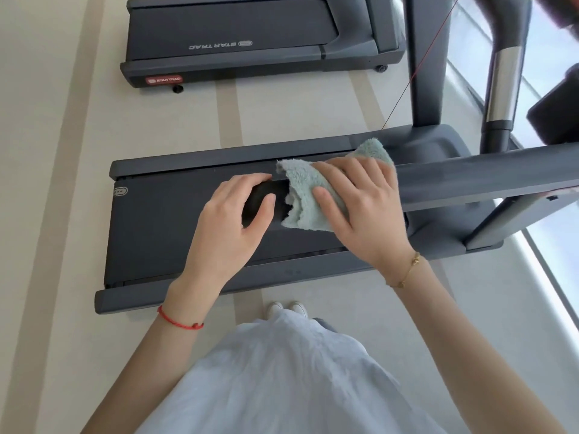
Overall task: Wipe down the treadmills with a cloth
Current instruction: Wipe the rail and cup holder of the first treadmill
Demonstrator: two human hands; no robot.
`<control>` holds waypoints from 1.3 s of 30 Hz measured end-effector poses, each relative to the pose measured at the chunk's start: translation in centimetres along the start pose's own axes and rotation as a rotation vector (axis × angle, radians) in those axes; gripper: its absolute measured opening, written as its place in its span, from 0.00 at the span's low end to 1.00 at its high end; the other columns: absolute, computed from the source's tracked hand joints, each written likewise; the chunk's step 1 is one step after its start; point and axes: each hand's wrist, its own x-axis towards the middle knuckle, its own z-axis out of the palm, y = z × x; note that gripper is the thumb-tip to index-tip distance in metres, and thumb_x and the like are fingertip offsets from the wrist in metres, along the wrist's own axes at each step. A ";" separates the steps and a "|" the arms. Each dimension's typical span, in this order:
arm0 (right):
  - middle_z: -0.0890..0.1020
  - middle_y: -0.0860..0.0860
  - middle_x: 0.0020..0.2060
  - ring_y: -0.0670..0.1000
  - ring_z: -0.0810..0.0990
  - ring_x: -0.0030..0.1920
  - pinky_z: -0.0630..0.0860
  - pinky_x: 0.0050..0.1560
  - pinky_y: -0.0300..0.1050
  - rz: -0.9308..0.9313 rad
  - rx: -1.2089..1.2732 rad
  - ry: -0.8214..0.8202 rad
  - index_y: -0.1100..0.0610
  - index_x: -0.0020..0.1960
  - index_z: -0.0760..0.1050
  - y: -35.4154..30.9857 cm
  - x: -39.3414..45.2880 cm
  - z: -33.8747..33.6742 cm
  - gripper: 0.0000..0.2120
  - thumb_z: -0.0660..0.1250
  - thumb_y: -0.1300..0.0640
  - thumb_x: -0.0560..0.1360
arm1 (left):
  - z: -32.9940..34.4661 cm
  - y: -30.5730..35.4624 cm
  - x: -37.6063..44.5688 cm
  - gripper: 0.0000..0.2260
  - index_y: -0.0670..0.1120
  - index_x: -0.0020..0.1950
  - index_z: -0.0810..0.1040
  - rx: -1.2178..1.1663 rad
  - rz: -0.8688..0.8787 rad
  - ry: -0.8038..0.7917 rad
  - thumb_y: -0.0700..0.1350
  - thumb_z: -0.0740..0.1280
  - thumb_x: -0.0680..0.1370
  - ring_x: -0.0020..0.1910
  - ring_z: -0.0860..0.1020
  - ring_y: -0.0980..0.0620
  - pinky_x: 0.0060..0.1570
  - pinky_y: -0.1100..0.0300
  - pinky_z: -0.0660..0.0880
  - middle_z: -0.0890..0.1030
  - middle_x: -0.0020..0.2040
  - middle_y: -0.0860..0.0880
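Note:
A dark grey treadmill [163, 220] lies across the middle of the head view. Its grey handrail [470, 180] runs in from the right and ends in a black tip. My left hand [225, 227] grips that black tip, fingers curled over the top and thumb on the near side. My right hand [366, 208] holds a light green fluffy cloth [300, 195] wrapped over the rail just right of the tip, with fingers spread on top and thumb on the near face. A second treadmill [235, 29], marked Star Trac, stands farther away at the top.
The near treadmill's dark upright [429, 57] and a chrome-banded post [501, 86] rise at the upper right, with a thin red cord [416, 67] hanging beside them. A window strip [557, 261] runs along the right. Pale striped floor [62, 183] surrounds the machines.

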 end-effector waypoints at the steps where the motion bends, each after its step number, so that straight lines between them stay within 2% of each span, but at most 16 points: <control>1: 0.80 0.47 0.55 0.53 0.77 0.56 0.67 0.62 0.50 -0.024 0.006 -0.026 0.53 0.63 0.77 0.8 -0.2 -0.4 0.17 0.56 0.48 0.82 | 0.0 0.1 0.1 0.14 0.47 0.65 0.77 0.000 0.002 0.001 0.50 0.61 0.82 0.59 0.77 0.53 0.57 0.53 0.75 0.80 0.58 0.54; 3: 0.80 0.47 0.56 0.53 0.77 0.57 0.66 0.63 0.50 0.016 -0.024 -0.029 0.53 0.63 0.77 3.0 -0.8 -1.3 0.17 0.55 0.49 0.83 | 0.0 0.2 0.4 0.14 0.47 0.65 0.77 0.004 0.019 -0.006 0.49 0.61 0.82 0.58 0.78 0.54 0.58 0.54 0.75 0.80 0.58 0.54; 5: 0.81 0.47 0.52 0.52 0.76 0.55 0.64 0.62 0.48 0.140 -0.065 -0.002 0.53 0.58 0.79 4.6 -0.9 -1.9 0.16 0.54 0.50 0.83 | 0.2 0.5 0.6 0.14 0.47 0.65 0.78 0.020 0.041 -0.023 0.49 0.61 0.82 0.59 0.78 0.55 0.59 0.56 0.75 0.80 0.59 0.55; 8: 0.81 0.45 0.48 0.52 0.76 0.54 0.62 0.61 0.47 0.264 -0.087 0.013 0.52 0.52 0.80 3.5 -0.2 -1.4 0.14 0.56 0.50 0.81 | 0.6 1.0 1.3 0.13 0.48 0.64 0.79 0.050 0.087 -0.016 0.48 0.61 0.82 0.59 0.78 0.55 0.63 0.56 0.72 0.81 0.59 0.55; 12: 0.80 0.46 0.56 0.51 0.75 0.60 0.63 0.66 0.48 0.141 -0.016 -0.011 0.50 0.63 0.78 0.7 -0.7 -0.5 0.16 0.55 0.49 0.83 | 1.2 1.4 1.8 0.11 0.46 0.60 0.81 0.085 0.134 0.036 0.45 0.62 0.82 0.54 0.80 0.53 0.61 0.52 0.73 0.83 0.55 0.54; 15: 0.79 0.47 0.58 0.51 0.74 0.62 0.62 0.68 0.45 0.101 -0.005 -0.028 0.53 0.64 0.77 2.7 -1.3 -1.6 0.16 0.56 0.50 0.83 | 1.3 1.6 2.0 0.10 0.47 0.58 0.82 0.080 0.128 0.047 0.45 0.63 0.82 0.51 0.80 0.53 0.60 0.53 0.73 0.83 0.53 0.54; 18: 0.80 0.48 0.55 0.53 0.74 0.60 0.59 0.66 0.42 0.341 -0.039 0.051 0.54 0.57 0.79 6.5 -1.9 -2.6 0.16 0.55 0.50 0.83 | 1.2 2.0 2.2 0.09 0.48 0.58 0.82 0.068 0.122 0.019 0.46 0.64 0.81 0.52 0.79 0.55 0.61 0.58 0.72 0.83 0.53 0.55; 21: 0.81 0.49 0.49 0.54 0.74 0.57 0.61 0.63 0.47 0.524 -0.120 0.127 0.56 0.47 0.79 8.4 -1.6 -2.7 0.15 0.56 0.51 0.82 | 1.3 2.6 2.7 0.09 0.49 0.58 0.82 0.069 0.113 -0.019 0.48 0.64 0.81 0.50 0.78 0.58 0.57 0.62 0.71 0.83 0.52 0.57; 24: 0.81 0.47 0.48 0.53 0.74 0.54 0.63 0.61 0.51 0.396 -0.165 0.115 0.54 0.48 0.79 6.4 -1.1 -1.6 0.14 0.56 0.51 0.82 | 1.7 3.5 3.3 0.10 0.50 0.58 0.82 0.087 0.121 -0.058 0.49 0.65 0.81 0.49 0.79 0.57 0.53 0.60 0.75 0.84 0.53 0.56; 26: 0.81 0.46 0.51 0.52 0.75 0.55 0.64 0.62 0.50 0.240 -0.113 0.102 0.53 0.55 0.80 5.3 -1.7 -1.2 0.16 0.55 0.50 0.82 | 2.2 4.3 3.6 0.10 0.50 0.58 0.82 0.117 0.124 -0.056 0.49 0.65 0.81 0.50 0.79 0.57 0.51 0.61 0.75 0.84 0.53 0.56; 29: 0.81 0.48 0.55 0.53 0.76 0.58 0.65 0.64 0.49 0.088 -0.056 0.065 0.53 0.62 0.78 7.6 -2.3 -2.1 0.16 0.55 0.50 0.83 | 3.4 5.6 3.8 0.10 0.49 0.58 0.83 0.140 0.115 -0.041 0.49 0.65 0.81 0.51 0.79 0.56 0.52 0.60 0.75 0.84 0.53 0.56; 32: 0.82 0.48 0.53 0.53 0.76 0.57 0.64 0.63 0.48 0.211 -0.093 0.116 0.54 0.58 0.80 12.2 -3.2 -3.6 0.16 0.54 0.51 0.83 | 5.1 7.3 3.9 0.10 0.49 0.58 0.83 0.149 0.080 -0.028 0.49 0.65 0.81 0.51 0.80 0.55 0.53 0.57 0.76 0.84 0.53 0.55; 35: 0.82 0.49 0.47 0.54 0.76 0.54 0.65 0.60 0.50 0.334 -0.133 0.155 0.55 0.50 0.80 16.4 -3.7 -5.1 0.16 0.54 0.52 0.83 | 6.9 9.4 4.5 0.10 0.50 0.58 0.82 0.138 0.032 -0.033 0.50 0.64 0.81 0.52 0.79 0.57 0.53 0.62 0.73 0.84 0.53 0.57; 37: 0.82 0.48 0.47 0.54 0.76 0.53 0.65 0.60 0.51 0.315 -0.152 0.157 0.54 0.49 0.80 17.2 -3.7 -5.2 0.16 0.54 0.52 0.82 | 8.4 11.0 4.9 0.10 0.50 0.57 0.82 0.133 0.007 -0.036 0.50 0.64 0.81 0.52 0.79 0.56 0.53 0.62 0.72 0.83 0.53 0.56; 39: 0.82 0.47 0.50 0.53 0.76 0.55 0.65 0.62 0.51 0.226 -0.127 0.130 0.53 0.55 0.80 16.6 -3.9 -5.0 0.15 0.55 0.52 0.82 | 10.0 12.4 5.2 0.10 0.49 0.57 0.82 0.151 0.005 -0.023 0.49 0.64 0.81 0.51 0.80 0.53 0.54 0.57 0.74 0.84 0.52 0.55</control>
